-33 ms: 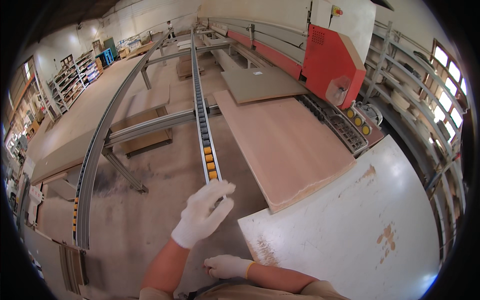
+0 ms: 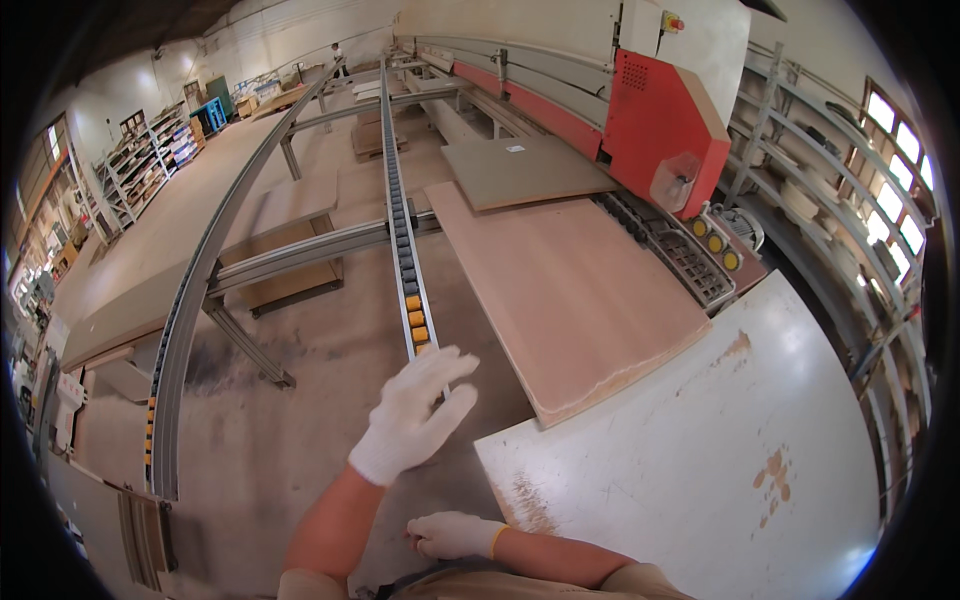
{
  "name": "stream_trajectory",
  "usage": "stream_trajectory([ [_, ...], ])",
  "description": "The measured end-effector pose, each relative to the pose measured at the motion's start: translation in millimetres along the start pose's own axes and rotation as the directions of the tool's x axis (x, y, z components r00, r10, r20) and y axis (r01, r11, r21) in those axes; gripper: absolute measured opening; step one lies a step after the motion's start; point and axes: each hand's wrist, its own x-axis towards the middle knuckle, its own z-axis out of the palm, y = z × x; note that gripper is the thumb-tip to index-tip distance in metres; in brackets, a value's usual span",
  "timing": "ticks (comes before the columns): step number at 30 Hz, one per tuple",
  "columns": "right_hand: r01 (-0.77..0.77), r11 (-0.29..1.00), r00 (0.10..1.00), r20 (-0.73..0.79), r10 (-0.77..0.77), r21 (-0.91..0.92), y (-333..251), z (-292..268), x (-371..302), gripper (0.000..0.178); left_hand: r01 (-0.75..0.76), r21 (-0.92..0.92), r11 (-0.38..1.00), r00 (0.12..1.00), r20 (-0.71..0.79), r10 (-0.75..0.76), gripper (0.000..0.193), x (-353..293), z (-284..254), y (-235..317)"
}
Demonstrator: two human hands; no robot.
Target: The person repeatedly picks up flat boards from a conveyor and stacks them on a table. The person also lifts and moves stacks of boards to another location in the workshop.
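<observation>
The left hand [image 2: 412, 415], thumb spread from its fingers, should meet the roller rail [image 2: 403, 240] gently, while the right hand [image 2: 455, 534], loosely curled, best avoids the white tabletop's [image 2: 680, 440] edge.

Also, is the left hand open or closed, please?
The left hand is open: its gloved fingers extend forward, with the thumb spread apart.

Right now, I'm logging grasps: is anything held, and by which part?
No hold shows: the left hand, open, overlaps the roller rail; the right hand can't be told.
</observation>
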Motion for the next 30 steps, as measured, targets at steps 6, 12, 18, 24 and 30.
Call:
stream_trajectory([
  [6, -0.03, 0.999, 0.999, -0.029, 0.029, -0.037, 1, 3, 5, 0.037, -0.012, 0.36, 0.933, 0.983, 0.175, -0.055, 0.051, 108, 68, -67],
  [12, 0.017, 1.0, 0.994, -0.11, -0.019, -0.025, 3, 6, 4, 0.037, -0.119, 0.625, 0.772, 0.984, 0.181, 0.006, 0.061, 201, 135, -121],
  [18, 0.054, 0.999, 0.998, -0.044, -0.054, 0.001, 9, 5, 12, 0.034, -0.118, 0.728, 0.675, 0.984, 0.178, -0.021, 0.058, 262, 170, -151],
  [24, 0.242, 0.939, 0.97, 0.02, -0.244, -0.243, 14, 13, 20, 0.035, -0.149, 0.674, 0.723, 0.932, 0.34, -0.124, 0.065, 245, 200, -148],
  [30, 0.021, 0.999, 0.994, -0.108, -0.016, 0.045, 2, 0, 15, 0.034, -0.233, 0.625, 0.745, 0.901, 0.427, -0.076, 0.07, 188, 219, -101],
])
